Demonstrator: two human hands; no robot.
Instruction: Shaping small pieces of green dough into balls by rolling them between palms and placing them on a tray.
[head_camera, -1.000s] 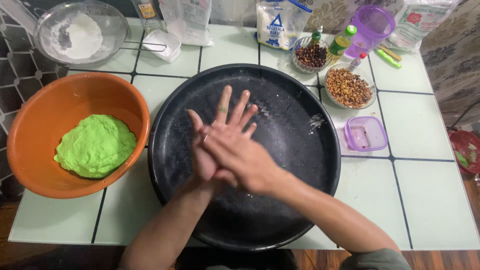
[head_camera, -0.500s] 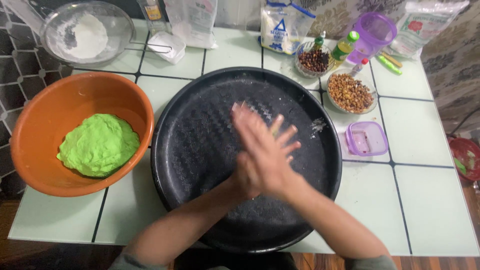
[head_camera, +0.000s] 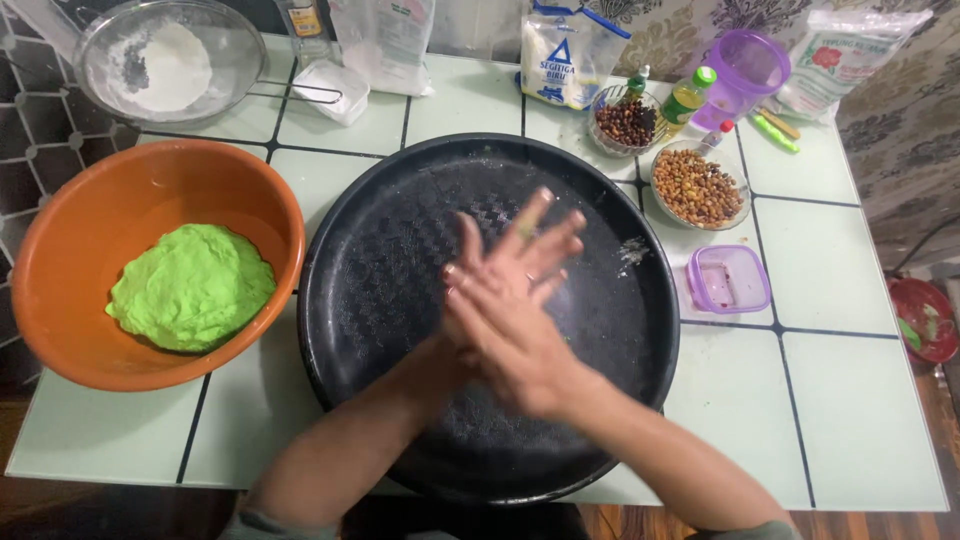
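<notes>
The two hands are pressed palm to palm over the middle of the large black round tray (head_camera: 380, 290). The right hand (head_camera: 510, 320) lies on top, fingers stretched and slightly spread, pointing to the far right; the left hand (head_camera: 465, 300) is mostly hidden beneath it, with only its fingertips showing at the far edge. Both are flat and open, and nothing can be seen held between them.

A second ago the same pair sat a little nearer and to the left, with the fingers fanned toward the far side; half a second ago they were blurred and further right. The hands are sliding across each other, a rubbing motion carried out above the tray, which itself has not moved. A faint pale dusting (head_camera: 632, 252) lies on the tray's right side.

Just left of the tray, touching its rim, stands an orange bowl (head_camera: 60, 260) with a lump of bright green dough (head_camera: 190, 285) inside, unchanged across the frames. On the far left of the table (head_camera: 860, 420) is a sieve of white flour (head_camera: 170, 65). To the far right sit a dish of brown nuts (head_camera: 697, 187), a smaller dish of dark pieces (head_camera: 625, 120), and a small purple lidded box (head_camera: 728, 278).
</notes>
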